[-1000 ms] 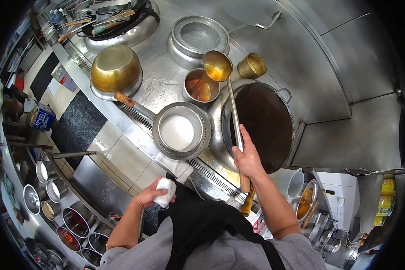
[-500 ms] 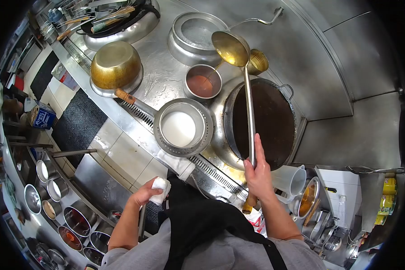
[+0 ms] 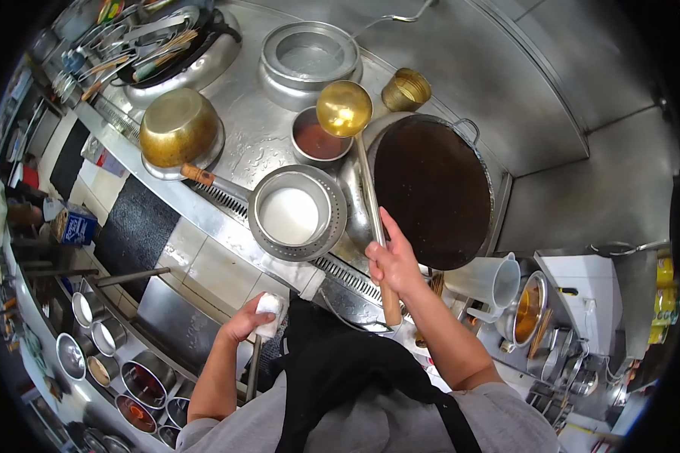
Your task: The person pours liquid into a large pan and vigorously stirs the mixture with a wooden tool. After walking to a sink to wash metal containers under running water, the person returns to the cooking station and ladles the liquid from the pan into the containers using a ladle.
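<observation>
My right hand (image 3: pixel 394 260) is closed around the long handle of a ladle (image 3: pixel 344 109), whose golden bowl is over the right rim of a metal pot of reddish-brown liquid (image 3: pixel 319 142). In my left hand (image 3: pixel 243 318) is a folded white cloth (image 3: pixel 270 311), gripped low near the counter's front edge. To the right of the ladle handle sits a wide wok (image 3: pixel 432 192) of dark liquid. A pot of white contents (image 3: pixel 289 215) stands left of the handle, ringed by a perforated strainer (image 3: pixel 326 235) with a wooden handle.
An upturned brass-coloured bowl (image 3: pixel 177 127) stands at the left of the counter. Behind are a lidded steel pot (image 3: pixel 310 57) and a brass cup (image 3: pixel 406 89). A clear plastic jug (image 3: pixel 491 285) is at right. Several pots of sauces (image 3: pixel 145 383) line the lower-left shelf.
My right hand has moved the ladle leftward, from between the pot and the brass cup to the reddish-brown liquid pot. My left hand still holds the cloth. The view has shifted slightly.
</observation>
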A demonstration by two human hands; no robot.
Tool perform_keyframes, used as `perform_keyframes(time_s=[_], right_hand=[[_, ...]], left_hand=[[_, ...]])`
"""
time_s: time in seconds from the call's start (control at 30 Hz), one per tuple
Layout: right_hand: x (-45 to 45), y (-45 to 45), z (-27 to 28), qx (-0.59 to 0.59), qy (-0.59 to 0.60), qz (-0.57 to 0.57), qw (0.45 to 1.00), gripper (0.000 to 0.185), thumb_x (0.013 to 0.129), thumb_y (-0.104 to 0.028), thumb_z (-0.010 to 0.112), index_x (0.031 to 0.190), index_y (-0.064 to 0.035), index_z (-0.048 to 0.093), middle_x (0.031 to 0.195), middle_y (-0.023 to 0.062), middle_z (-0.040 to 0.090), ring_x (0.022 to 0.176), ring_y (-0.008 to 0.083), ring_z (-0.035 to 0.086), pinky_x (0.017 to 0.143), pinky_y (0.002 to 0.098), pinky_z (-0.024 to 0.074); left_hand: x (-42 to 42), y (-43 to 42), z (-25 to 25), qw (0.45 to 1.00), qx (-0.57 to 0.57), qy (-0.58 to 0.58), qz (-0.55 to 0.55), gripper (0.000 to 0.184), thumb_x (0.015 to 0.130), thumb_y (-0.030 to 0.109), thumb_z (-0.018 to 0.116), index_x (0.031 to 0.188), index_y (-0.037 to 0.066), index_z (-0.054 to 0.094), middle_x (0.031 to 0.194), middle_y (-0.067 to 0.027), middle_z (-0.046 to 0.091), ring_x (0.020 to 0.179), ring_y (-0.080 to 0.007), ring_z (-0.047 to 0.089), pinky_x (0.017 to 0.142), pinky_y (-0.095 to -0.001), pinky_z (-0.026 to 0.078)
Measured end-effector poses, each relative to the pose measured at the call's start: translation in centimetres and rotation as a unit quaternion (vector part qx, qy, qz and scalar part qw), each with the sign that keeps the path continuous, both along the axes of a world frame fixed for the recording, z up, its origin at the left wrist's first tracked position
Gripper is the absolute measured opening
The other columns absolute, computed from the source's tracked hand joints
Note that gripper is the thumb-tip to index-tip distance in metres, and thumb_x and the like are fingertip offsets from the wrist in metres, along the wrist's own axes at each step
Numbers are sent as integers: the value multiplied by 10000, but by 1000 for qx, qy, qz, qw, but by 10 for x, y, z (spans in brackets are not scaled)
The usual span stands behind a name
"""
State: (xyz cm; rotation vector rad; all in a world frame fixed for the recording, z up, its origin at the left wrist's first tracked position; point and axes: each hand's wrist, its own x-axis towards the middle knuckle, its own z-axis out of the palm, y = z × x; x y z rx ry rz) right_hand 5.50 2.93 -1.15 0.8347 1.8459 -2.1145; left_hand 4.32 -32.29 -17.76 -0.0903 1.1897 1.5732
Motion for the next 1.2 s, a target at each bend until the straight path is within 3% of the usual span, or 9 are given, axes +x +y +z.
perform_keyframes(time_s=[0.13,0.33,0.6,0.67,0.73,0.87,0.93,0.97,1.2], right_hand=[[13,22,14,-461,141,-84,872,612,1033,-99,464,1574,-238,216,907,54,485,535,55,434,474,230,429],[86,53,52,-501,196,-126,833,584,1042,-134,473,1569,-194,228,898,55,442,510,31,417,442,216,445],[164,108,52,-161,123,-189,961,719,995,-85,521,1595,-226,150,831,42,465,476,67,406,403,253,409],[168,98,44,248,-122,-136,951,755,967,-74,502,1603,-186,110,990,138,600,625,218,605,578,360,539],[182,107,20,425,-94,-60,898,789,941,-79,493,1602,-138,66,1246,261,604,979,372,664,902,418,522],[195,108,29,371,-146,-36,916,798,930,-63,508,1603,-139,87,1227,267,607,986,373,658,906,434,507],[191,108,55,-6,-73,-149,986,738,944,-42,500,1592,-172,171,998,147,606,665,217,600,614,374,510],[182,100,73,-118,-31,-228,966,656,967,-38,499,1560,-197,268,857,64,506,528,82,416,470,254,376],[185,104,104,-369,86,-284,881,522,1012,-90,470,1517,-125,341,880,48,466,548,16,406,459,172,351]], left_hand=[[-7,13,14,999,-16,22,-21,555,853,76,687,1371,55,489,1162,-54,636,1097,-185,591,978,-330,460],[-10,30,1,998,17,15,-52,570,824,109,689,1356,37,500,1157,-97,644,1053,-229,637,929,-369,511],[2,66,10,996,28,7,-89,492,857,100,687,1322,46,537,1127,-52,652,1007,-184,639,898,-333,514],[5,73,10,996,25,25,-81,489,859,105,686,1320,43,535,1111,-53,654,982,-183,645,881,-333,521],[6,80,13,996,22,43,-71,487,861,109,684,1318,41,533,1095,-55,656,958,-182,650,864,-332,527],[8,88,17,994,19,44,-94,492,863,119,682,1322,37,523,1078,-61,658,935,-180,652,842,-332,535],[9,93,18,993,17,58,-99,493,864,120,680,1323,36,520,1071,-63,659,931,-179,653,831,-331,538],[9,96,21,993,18,57,-99,493,865,120,678,1325,37,519,1068,-62,658,925,-178,652,825,-330,539],[7,103,17,991,27,47,-121,493,861,123,679,1321,43,522,1066,-54,652,903,-175,648,817,-323,535]])
